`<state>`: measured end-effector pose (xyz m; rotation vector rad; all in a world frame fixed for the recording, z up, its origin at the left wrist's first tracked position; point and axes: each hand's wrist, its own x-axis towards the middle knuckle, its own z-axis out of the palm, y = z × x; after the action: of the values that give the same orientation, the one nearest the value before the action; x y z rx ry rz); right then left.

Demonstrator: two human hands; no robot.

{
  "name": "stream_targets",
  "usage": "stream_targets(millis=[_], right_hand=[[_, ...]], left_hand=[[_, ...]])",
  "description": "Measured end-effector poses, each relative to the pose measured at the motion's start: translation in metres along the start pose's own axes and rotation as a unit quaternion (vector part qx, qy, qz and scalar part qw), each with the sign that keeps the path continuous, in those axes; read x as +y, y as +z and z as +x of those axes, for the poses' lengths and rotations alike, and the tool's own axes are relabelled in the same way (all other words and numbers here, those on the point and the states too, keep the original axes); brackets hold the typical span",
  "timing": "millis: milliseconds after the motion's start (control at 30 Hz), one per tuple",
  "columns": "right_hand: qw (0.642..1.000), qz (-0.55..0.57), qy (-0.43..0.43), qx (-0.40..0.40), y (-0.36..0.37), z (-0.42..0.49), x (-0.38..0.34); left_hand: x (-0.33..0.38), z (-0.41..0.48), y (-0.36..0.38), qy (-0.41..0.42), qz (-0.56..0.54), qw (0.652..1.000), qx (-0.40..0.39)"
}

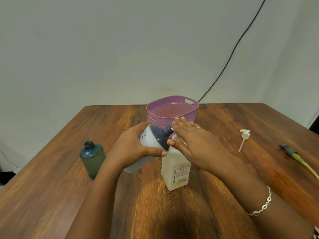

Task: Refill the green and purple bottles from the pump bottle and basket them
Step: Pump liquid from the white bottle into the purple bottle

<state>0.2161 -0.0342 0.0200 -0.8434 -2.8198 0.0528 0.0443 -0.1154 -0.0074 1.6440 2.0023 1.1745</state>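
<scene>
Filling step: left hand [131, 149] fingers curl round the tilted purple bottle [153, 138], neck at the pump bottle [176, 171]; right hand [195, 144] fingers lie straight on its pump. The green bottle [92, 157] (uncapped) stands bench-left. Next, probably: press while keeping neck aligned.

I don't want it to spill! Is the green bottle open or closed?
Open. The green bottle stands upright with its neck bare, no cap on.
</scene>
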Motion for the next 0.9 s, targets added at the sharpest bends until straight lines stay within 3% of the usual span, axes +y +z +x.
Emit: stream_targets(millis=[400, 633, 900], right_hand=[[1.000, -0.011, -0.007, -0.009, -0.014, 0.006, 0.001], [0.999, -0.023, 0.021, 0.037, 0.010, -0.002, -0.004], [0.999, 0.041, 0.001, 0.032, -0.004, -0.001, 0.003]], left_hand=[[0.004, -0.004, -0.005, -0.008, -0.010, 1.000, -0.004], [-0.003, -0.003, 0.003, -0.007, -0.019, 1.000, -0.006], [0.001, -0.002, 0.002, -0.001, -0.028, 1.000, -0.011]])
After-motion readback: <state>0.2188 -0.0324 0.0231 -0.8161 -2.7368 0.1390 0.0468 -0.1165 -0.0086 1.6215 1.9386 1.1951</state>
